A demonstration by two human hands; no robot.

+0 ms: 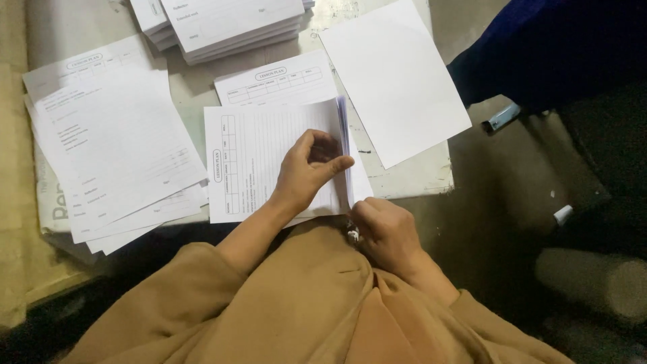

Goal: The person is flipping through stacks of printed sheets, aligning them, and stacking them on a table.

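Observation:
A stack of printed lined forms (pixel 259 158) lies on the worn table (pixel 411 176) in front of me. My left hand (pixel 306 170) rests on top of it, fingers curled, with the thumb pressed against the fanned page edges along the stack's right side. My right hand (pixel 385 232) holds the near right corner of the same stack at the table's edge; a small metallic thing (pixel 352 234) shows by its fingers, too small to tell what it is. My tan sleeves fill the bottom of the view.
Loose printed sheets (pixel 114 148) spread at the left. Bound form pads (pixel 229 27) sit at the back. A blank white sheet (pixel 394 81) overhangs the right edge, with another form (pixel 276 84) beside it. A person's dark blue sleeve (pixel 539 54) is upper right; a pale roll (pixel 593 283) lies on the floor.

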